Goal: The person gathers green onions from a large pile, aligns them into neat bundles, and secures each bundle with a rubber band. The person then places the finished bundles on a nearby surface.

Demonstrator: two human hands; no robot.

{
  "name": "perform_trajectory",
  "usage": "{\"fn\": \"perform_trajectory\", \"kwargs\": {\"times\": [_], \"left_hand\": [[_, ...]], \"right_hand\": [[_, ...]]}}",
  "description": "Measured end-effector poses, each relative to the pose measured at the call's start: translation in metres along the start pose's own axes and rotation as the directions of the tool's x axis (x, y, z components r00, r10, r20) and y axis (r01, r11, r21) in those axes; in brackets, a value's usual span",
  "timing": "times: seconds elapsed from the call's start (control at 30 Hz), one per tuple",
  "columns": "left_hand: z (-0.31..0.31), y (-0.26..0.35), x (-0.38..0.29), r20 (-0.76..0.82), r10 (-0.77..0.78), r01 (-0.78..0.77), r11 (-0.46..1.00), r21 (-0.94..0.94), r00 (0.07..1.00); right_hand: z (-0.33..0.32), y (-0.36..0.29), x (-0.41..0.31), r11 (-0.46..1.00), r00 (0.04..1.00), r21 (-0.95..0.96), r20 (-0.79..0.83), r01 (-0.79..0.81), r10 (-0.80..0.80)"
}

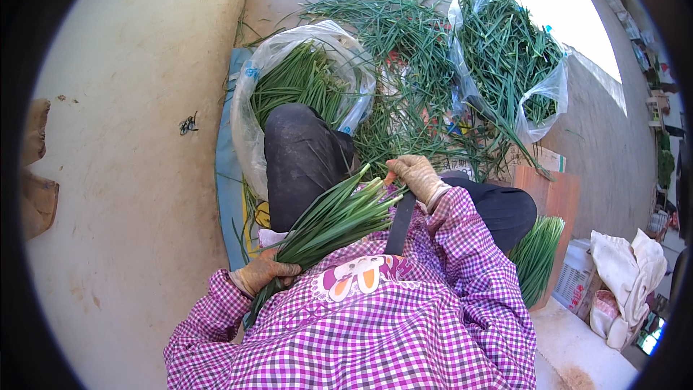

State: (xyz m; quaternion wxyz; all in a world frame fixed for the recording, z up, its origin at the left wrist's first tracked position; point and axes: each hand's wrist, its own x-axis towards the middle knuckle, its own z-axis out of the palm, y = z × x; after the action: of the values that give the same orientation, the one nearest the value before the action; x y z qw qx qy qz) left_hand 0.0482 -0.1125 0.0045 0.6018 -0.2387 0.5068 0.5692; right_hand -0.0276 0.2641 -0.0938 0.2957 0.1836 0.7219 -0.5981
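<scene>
My left hand (pixel 265 272), in a soiled glove, grips a bunch of garlic chives (pixel 330 216) by its leafy end. The bunch slants across my lap, pale stem ends up and to the right. Beside those ends is my gloved right hand (pixel 417 176), thumb and fingertips drawn together. Whether a stem is pinched there is too small to tell. A flat dark strip (pixel 400 225), perhaps a strap or a blade, runs below my right hand over the checked apron (pixel 335 336).
Past my knee stands a clear plastic bag (pixel 246 119) of chives. Loose leaves (pixel 400 27) cover the floor ahead, beside another full bag (pixel 547 130). At right, more chives (pixel 538 254) rest against a wooden board (pixel 568 200), near a white cloth (pixel 622 271). A pale wall (pixel 135 65) borders the left.
</scene>
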Motion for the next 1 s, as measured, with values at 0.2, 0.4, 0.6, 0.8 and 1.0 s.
{"fn": "perform_trajectory", "kwargs": {"times": [0.2, 0.4, 0.6, 0.8, 1.0], "left_hand": [[-0.004, -0.007, 0.003, 0.004, 0.073, -0.072, 0.99, -0.117, 0.997], [0.004, 0.007, -0.002, -0.041, 0.142, -0.144, 0.989, -0.034, 0.989], [-0.002, 0.043, -0.011, -0.113, 0.203, -0.2, 0.979, 0.033, 0.973], [-0.003, 0.061, 0.006, -0.037, 0.283, -0.28, 0.958, 0.062, 0.958], [-0.012, 0.052, 0.015, -0.124, 0.254, -0.239, 0.963, 0.126, 0.959]], "right_hand": [[-0.049, 0.025, 0.01, 0.979, 0.98, 0.197, -0.196, 0.058, -0.018], [-0.037, -0.017, -0.001, 0.987, 0.979, 0.158, -0.2, -0.013, 0.045], [0.034, -0.04, 0.016, 0.934, 0.974, 0.353, 0.223, -0.057, -0.025], [0.021, -0.025, 0.048, 0.726, 0.998, 0.686, -0.047, 0.053, -0.029], [-0.044, -0.036, 0.029, 0.751, 0.962, 0.658, -0.23, 0.042, 0.148]]}}
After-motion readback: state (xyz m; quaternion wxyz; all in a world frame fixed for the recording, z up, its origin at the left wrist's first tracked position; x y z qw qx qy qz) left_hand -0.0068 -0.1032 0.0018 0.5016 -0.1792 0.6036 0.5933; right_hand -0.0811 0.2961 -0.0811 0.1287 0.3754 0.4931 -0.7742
